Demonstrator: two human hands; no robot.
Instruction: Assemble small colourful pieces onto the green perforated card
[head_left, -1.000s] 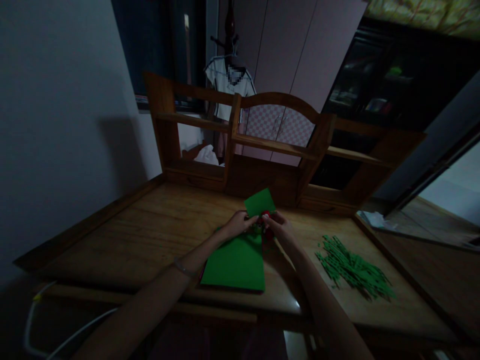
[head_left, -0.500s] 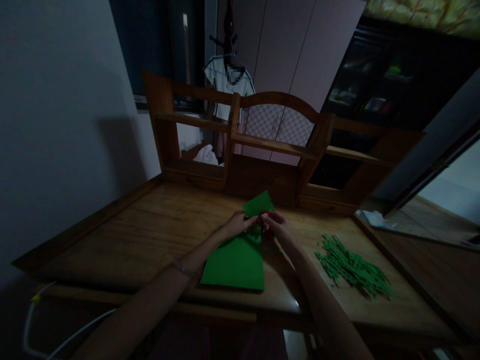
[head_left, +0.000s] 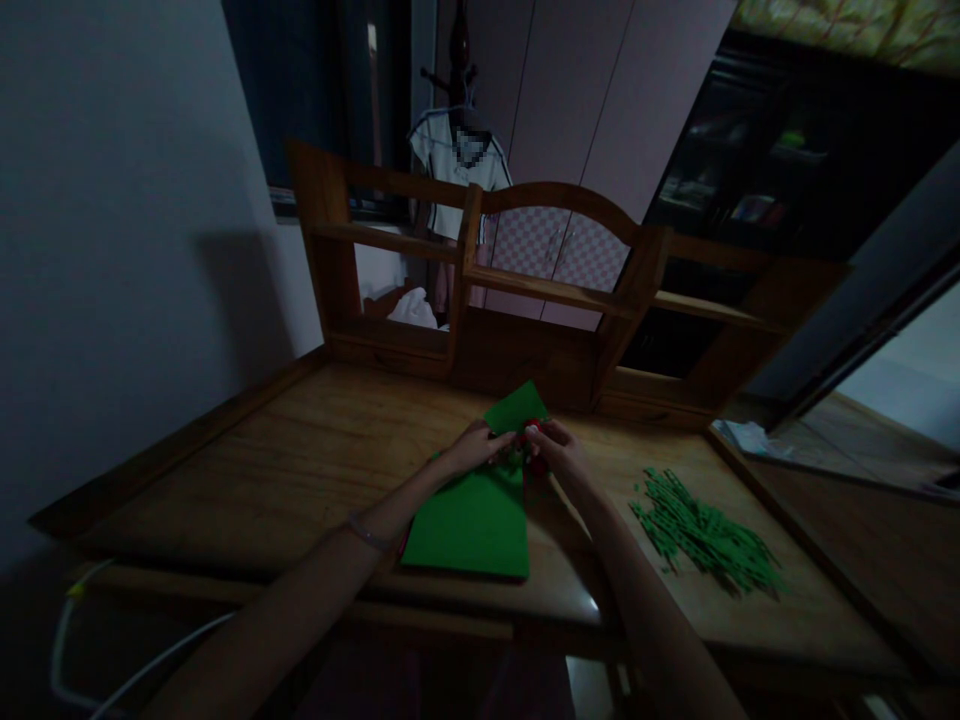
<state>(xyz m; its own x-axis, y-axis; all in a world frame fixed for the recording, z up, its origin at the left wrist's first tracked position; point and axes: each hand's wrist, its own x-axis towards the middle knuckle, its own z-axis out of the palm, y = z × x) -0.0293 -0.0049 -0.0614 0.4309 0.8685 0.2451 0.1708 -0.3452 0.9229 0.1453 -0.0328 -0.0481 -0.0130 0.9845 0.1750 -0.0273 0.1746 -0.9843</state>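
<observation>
A green paper sheet (head_left: pixel 472 525) lies on the wooden desk near its front edge, and another green piece (head_left: pixel 516 405) sticks out beyond my hands. My left hand (head_left: pixel 475 448) reaches over the green sheet, thumb and fingers closed at the paper's edge. My right hand (head_left: pixel 561 450) is closed around a small red tool (head_left: pixel 535 464) with a whitish part under the thumb. The tool sits at the green piece, close to my left fingertips. My fingers cover most of it, and its exact kind is too dark to make out.
A heap of green paper strips (head_left: pixel 705 535) lies on the desk to the right, with small scraps around it. A wooden shelf unit (head_left: pixel 536 287) stands along the back of the desk (head_left: pixel 300 460). A white cable (head_left: pixel 161 660) hangs at the lower left.
Hardly anything differs. Both hands stay at the same place on the green paper, with the red tool still in my right hand. The view has shifted very slightly.
</observation>
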